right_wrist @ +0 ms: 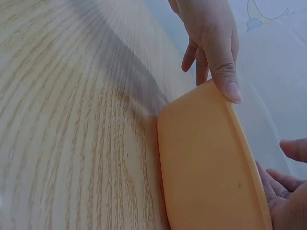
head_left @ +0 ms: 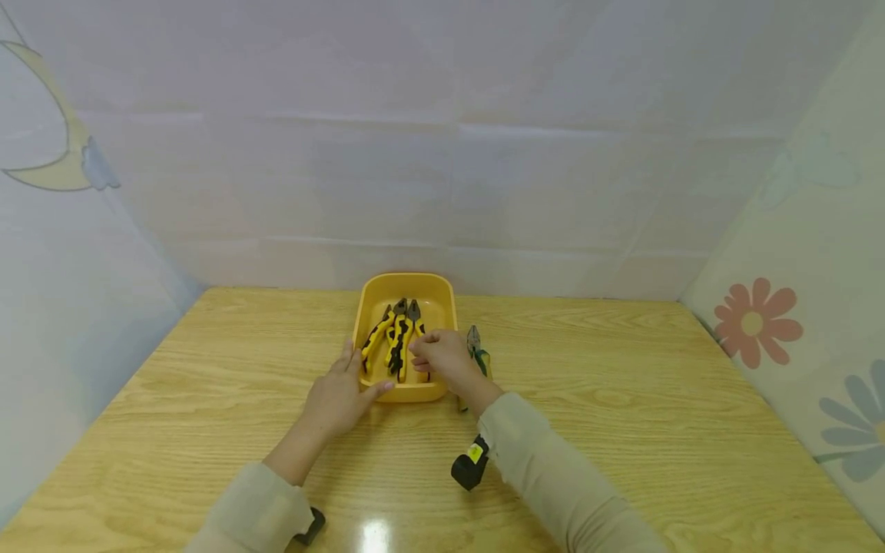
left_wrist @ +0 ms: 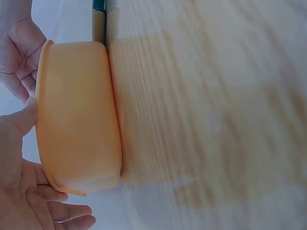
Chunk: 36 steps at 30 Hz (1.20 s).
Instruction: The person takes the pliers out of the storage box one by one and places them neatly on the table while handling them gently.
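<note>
Several pliers with yellow-and-black handles [head_left: 400, 346] lie in a yellow plastic bin [head_left: 408, 393], their dark heads toward its far end. My left hand [head_left: 336, 399] rests at the bin's near left corner. Its thumb lies over the near rim and its straight fingers spread along the left side. Over the bin's right part hovers my right hand [head_left: 442, 355], fingers loosely bent, beside a pair of pliers it partly covers. In the right wrist view, thumb and fingers of the right hand [right_wrist: 288, 201] stand apart, and nothing shows between them.
Just right of the bin, green-handled pliers [head_left: 475, 346] lie on the wooden table [head_left: 608, 384], partly hidden by the right forearm. A black device with a yellow label [head_left: 470, 463] sits at the right wrist. A pale sheet [head_left: 442, 169] rises behind the table.
</note>
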{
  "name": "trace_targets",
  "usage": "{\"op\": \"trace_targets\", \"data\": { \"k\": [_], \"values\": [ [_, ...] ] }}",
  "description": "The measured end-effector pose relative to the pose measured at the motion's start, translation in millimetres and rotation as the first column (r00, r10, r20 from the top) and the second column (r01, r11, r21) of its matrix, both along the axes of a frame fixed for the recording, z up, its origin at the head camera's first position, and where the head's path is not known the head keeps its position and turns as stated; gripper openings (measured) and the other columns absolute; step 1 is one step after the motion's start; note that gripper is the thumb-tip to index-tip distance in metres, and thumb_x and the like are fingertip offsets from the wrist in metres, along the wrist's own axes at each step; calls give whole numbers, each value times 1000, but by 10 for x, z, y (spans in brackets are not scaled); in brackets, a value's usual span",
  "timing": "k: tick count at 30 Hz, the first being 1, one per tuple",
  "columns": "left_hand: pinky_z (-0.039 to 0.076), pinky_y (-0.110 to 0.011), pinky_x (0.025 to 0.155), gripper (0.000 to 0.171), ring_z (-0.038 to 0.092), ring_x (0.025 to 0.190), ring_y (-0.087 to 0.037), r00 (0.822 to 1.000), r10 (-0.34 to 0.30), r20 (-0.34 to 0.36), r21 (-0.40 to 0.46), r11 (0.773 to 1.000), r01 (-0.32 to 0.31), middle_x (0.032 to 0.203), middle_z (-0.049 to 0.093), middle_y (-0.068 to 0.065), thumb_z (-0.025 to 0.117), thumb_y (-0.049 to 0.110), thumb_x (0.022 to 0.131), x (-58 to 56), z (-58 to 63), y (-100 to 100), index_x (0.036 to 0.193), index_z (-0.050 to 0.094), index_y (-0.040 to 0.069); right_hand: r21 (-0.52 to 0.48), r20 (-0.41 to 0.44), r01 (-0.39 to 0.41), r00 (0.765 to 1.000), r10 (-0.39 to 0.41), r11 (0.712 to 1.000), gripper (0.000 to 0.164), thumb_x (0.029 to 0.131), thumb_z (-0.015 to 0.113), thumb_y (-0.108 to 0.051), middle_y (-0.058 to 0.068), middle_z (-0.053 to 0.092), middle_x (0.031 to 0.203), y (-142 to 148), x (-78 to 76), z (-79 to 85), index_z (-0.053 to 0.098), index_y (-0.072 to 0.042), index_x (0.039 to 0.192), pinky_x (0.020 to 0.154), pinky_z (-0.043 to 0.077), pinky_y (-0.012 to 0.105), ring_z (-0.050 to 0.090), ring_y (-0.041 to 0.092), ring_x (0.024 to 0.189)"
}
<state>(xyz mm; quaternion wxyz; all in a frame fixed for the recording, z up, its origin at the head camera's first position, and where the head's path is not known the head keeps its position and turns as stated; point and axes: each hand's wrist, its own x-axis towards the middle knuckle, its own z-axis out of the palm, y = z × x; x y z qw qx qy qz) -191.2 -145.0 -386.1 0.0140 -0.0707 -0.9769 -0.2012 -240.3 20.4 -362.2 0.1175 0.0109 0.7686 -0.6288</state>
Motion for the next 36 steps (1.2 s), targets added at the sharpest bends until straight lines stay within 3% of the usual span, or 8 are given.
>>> {"op": "trace_targets", "data": {
  "k": [10,20,36],
  "values": [
    [31,-52,88,84,29,117,-43,1000,-1,7,-8,1000,1,138,13,-24,44,55,82,12,0,-33,131,24,-10,8,17,-14,1000,14,1000,20,84,56,-8,13,59,92,-47,-77,-25,58,7,97,67,49,32,59,29,79],
    [31,-53,88,84,29,117,-42,1000,1,7,-11,1000,-1,138,13,-23,43,56,82,29,-12,-53,131,25,-10,21,31,1,1000,-2,1000,20,83,57,-9,12,58,90,-138,-161,-105,58,7,96,60,50,27,59,24,74],
    [32,-54,85,81,30,117,-41,1000,-12,-21,-20,1000,12,138,14,-24,43,54,83,14,-11,-46,130,27,-10,81,27,4,1000,-6,997,12,81,60,-9,13,59,87,-212,-207,-155,59,3,83,65,49,36,59,30,76]
  ]
}}
